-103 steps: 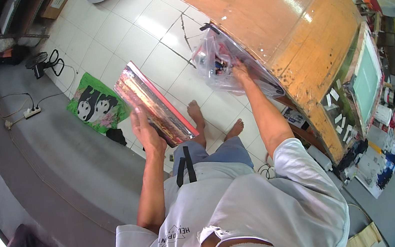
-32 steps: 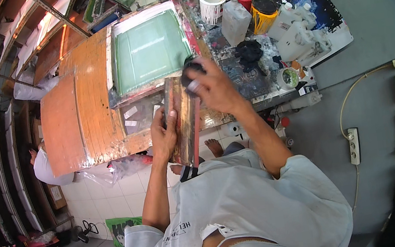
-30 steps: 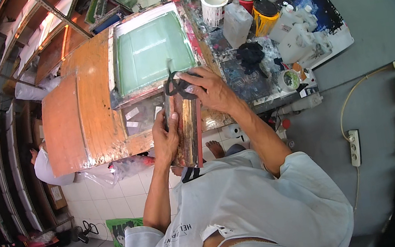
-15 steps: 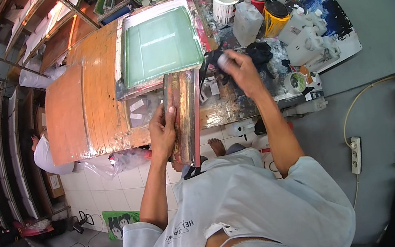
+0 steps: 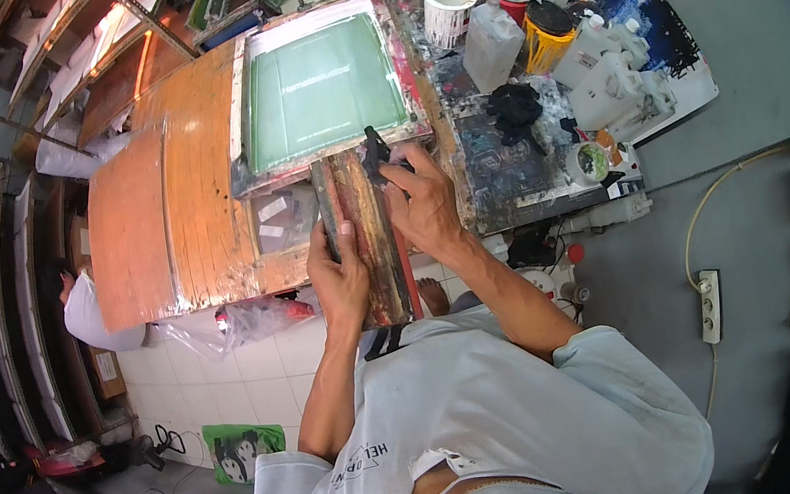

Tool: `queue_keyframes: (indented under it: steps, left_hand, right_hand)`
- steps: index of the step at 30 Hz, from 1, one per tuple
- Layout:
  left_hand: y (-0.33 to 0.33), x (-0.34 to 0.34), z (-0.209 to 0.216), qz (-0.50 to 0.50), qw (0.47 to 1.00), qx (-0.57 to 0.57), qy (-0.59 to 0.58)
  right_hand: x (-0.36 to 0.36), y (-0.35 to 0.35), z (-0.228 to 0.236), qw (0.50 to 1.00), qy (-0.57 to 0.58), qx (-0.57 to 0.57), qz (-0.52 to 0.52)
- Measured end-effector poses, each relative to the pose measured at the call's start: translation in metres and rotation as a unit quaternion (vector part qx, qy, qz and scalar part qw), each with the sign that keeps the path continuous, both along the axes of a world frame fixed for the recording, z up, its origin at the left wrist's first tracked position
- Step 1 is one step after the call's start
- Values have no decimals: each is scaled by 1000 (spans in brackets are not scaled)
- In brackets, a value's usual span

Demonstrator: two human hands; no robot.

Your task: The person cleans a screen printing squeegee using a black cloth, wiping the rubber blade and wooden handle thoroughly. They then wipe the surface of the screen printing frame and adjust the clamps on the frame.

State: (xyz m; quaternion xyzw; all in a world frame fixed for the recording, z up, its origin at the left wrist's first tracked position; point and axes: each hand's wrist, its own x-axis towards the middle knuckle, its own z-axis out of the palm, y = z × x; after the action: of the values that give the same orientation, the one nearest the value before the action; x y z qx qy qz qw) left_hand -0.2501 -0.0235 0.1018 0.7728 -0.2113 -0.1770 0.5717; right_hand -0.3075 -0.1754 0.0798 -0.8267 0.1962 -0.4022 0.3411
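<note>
A long wooden squeegee (image 5: pixel 377 260) with a red blade edge and ink-stained sides stands tilted in front of me, across the table's near edge. Its left side is gripped by my left hand (image 5: pixel 339 280), thumb laid along the wood. My right hand (image 5: pixel 423 197) is closed on a black rag (image 5: pixel 374 149) and presses it to the upper part of the squeegee. Part of the rag is hidden by my fingers. Just beyond lies a framed printing screen (image 5: pixel 317 86) with green mesh, flat on the table.
Paint tins, a white bucket (image 5: pixel 451 12) and plastic jugs (image 5: pixel 607 88) crowd the table's right side. Another black cloth (image 5: pixel 514 109) lies there. A wooden board (image 5: pixel 136 233) covers the left. At far left, a person (image 5: pixel 99 314) is partly visible beside shelves (image 5: pixel 19 300).
My right hand has come left and toward me with the black rag, from the right of the squeegee onto its upper part. The squeegee has turned slightly in my left hand.
</note>
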Motion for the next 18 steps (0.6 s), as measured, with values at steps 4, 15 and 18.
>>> queue_keyframes:
  steps: [4, 15, 18]
  left_hand:
    - [2, -5, -8, 22, 998, -42, -33]
    - [19, -2, -11, 25, 997, -77, -6]
    - [21, 1, -16, 27, 996, -87, 24]
  right_hand:
    - [4, 0, 1, 998, -42, 39, 12]
    - [-11, -73, 46, 899, -156, 404, 68]
    - [-15, -52, 56, 932, -148, 320, 83]
